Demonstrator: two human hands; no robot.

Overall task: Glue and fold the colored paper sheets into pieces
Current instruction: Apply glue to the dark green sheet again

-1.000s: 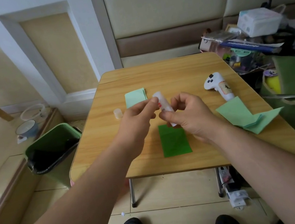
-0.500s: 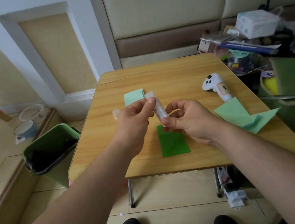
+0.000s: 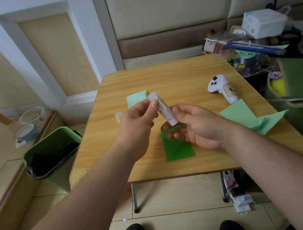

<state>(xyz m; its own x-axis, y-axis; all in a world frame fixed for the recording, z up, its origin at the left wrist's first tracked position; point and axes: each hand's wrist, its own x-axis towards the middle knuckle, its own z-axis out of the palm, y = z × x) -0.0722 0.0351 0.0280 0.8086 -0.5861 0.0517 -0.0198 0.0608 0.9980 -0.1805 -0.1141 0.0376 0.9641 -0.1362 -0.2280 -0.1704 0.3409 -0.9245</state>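
Above the middle of the wooden table [image 3: 180, 74] I hold a white glue stick [image 3: 162, 108] tilted, its top pointing up and left. My left hand [image 3: 138, 123] pinches its upper end between thumb and fingers. My right hand [image 3: 194, 125] pinches its lower end. A dark green paper sheet [image 3: 178, 148] lies flat on the table under my right hand, partly hidden by it. A folded light green piece [image 3: 136, 98] lies behind the glue stick. Light green sheets [image 3: 247, 117] are stacked at the table's right edge. The small glue cap [image 3: 118, 116] stands left of my left hand.
A white game controller [image 3: 222, 89] lies at the right on the table. A green bin with a black bag [image 3: 52, 151] stands on the floor to the left. Cluttered boxes and pens [image 3: 266, 39] fill the right side. A power strip [image 3: 238, 196] lies under the table.
Both hands have lifted the glue stick slightly up and left, and it now tilts more. The papers on the table have not moved.
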